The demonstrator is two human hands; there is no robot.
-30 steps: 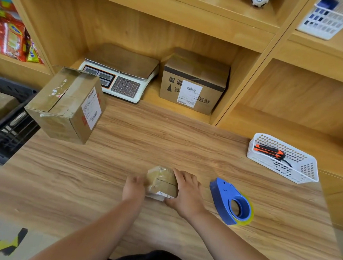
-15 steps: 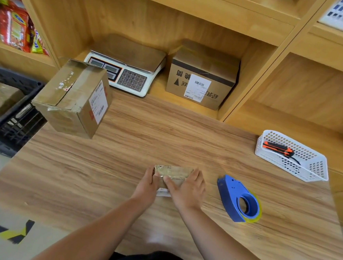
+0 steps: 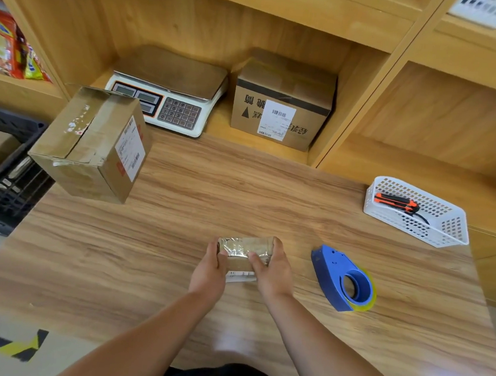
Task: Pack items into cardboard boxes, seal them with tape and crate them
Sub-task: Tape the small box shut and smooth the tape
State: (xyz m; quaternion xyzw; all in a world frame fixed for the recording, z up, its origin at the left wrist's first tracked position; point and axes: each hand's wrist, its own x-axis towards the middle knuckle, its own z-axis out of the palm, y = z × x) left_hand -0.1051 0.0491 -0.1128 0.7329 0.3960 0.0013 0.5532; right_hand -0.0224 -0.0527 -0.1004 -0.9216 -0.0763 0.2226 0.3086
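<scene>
Far left of the parcel, off the table [image 3: 177, 241] edge, a black crate [image 3: 9, 192] holds a brown package. Nearer, up and left of the parcel, a worn box [image 3: 95, 146] stands on the table, its top flaps taped and a white label on its right side. Straight beyond the parcel, on the shelf, sit a scale [image 3: 170, 98] and a carton [image 3: 283, 101] with a printed label. The parcel [image 3: 245, 248] itself is a small brown cardboard block, its top glossy with wrinkled clear tape and a white label strip along its near lower edge. The left hand [image 3: 209, 273] grips its left end, fingers [image 3: 215, 246] curled round that end; the right hand [image 3: 271, 274] grips the right end, fingers [image 3: 278, 245] wrapped over the far corner and the thumb laid across the near face. Whether it rests on the table or hangs just above, I cannot tell. Just right of the parcel lies a blue dispenser [image 3: 342, 279] with yellowish tape. Further right, a white basket [image 3: 433, 232] holds an orange knife [image 3: 397, 202].
</scene>
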